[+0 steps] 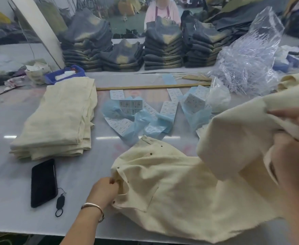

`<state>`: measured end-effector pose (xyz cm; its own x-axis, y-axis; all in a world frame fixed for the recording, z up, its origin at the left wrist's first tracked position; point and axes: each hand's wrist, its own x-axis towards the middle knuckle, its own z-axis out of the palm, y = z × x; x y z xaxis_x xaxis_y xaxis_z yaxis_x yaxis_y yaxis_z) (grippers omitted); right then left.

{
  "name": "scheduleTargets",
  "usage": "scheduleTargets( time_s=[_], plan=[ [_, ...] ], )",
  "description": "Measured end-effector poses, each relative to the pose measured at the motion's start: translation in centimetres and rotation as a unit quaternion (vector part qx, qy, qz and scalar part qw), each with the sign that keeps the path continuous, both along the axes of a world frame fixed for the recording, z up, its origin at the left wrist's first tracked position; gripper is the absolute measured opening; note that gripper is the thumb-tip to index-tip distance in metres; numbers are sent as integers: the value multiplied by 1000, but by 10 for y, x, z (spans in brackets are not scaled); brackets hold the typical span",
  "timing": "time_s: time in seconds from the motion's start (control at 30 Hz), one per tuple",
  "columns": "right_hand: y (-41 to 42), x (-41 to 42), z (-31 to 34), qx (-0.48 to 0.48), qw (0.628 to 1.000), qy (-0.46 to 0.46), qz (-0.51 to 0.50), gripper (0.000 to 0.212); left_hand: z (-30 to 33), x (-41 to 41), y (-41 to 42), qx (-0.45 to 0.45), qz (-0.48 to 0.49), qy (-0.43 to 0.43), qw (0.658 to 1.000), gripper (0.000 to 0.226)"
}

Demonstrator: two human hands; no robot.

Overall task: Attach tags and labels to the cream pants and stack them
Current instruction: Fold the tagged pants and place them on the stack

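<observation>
A pair of cream pants lies spread on the grey table in front of me, waistband to the left. My left hand pinches the waistband edge near a dark button. Close to the camera at the right, my right hand grips the pants' legs and holds them lifted and folded over. At the left stands a stack of folded cream pants. Behind the pants, white printed labels and blue tag sheets lie scattered across the table's middle.
A black phone with a ring strap lies left of my left hand. Clear plastic bags are heaped at the back right, dark folded jeans are stacked along the back, and a blue tray sits behind the cream stack. A person stands beyond.
</observation>
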<state>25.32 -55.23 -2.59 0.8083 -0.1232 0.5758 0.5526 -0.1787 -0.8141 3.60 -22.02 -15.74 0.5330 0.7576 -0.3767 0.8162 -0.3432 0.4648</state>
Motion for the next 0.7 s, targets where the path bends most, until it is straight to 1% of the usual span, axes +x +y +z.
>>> scheduleTargets(
  time_s=[0.07,0.1,0.13,0.17,0.2,0.23,0.27,0.33,0.37,0.4,0.47,0.5,0.57,0.63,0.67,0.7],
  plan=[
    [18,-14,4,-52,998,-1,36,56,2,0,10,46,22,-35,998,24],
    [24,-17,5,-79,996,3,42,55,3,2,19,55,35,-76,995,25],
    [26,-17,5,-89,994,10,55,55,5,5,24,27,49,-114,992,30],
    [26,-18,8,-75,994,29,79,55,10,10,25,-37,57,-139,988,41],
    [27,-18,10,-61,991,49,110,53,14,17,22,-106,65,-145,982,55],
    [29,-20,12,-64,988,65,128,50,16,25,17,-151,63,-132,978,65],
    [31,-21,11,-71,984,79,140,48,17,34,12,-176,63,-114,976,70],
    [35,-25,4,-83,978,100,161,49,18,47,-3,-229,64,-116,965,75],
    [37,-28,-1,-96,976,107,166,51,19,51,-12,-260,70,-129,954,75],
    [36,-29,-5,-120,975,106,156,54,22,53,-20,-290,79,-134,944,70],
    [29,-25,-4,-163,979,83,93,54,30,55,-32,-365,84,-147,916,53],
    [25,-20,2,-174,981,71,51,54,36,56,-37,-410,67,-169,894,46],
    [14,-7,19,-185,982,40,-13,59,59,57,-45,-475,16,-258,841,42],
    [6,9,39,-208,977,-11,-38,60,78,57,-49,-466,13,-375,801,40],
    [6,14,50,-230,971,-43,-49,60,84,55,-47,-434,30,-430,791,37],
    [7,19,61,-253,963,-75,-55,60,89,50,-45,-388,44,-474,789,32]
  ],
)
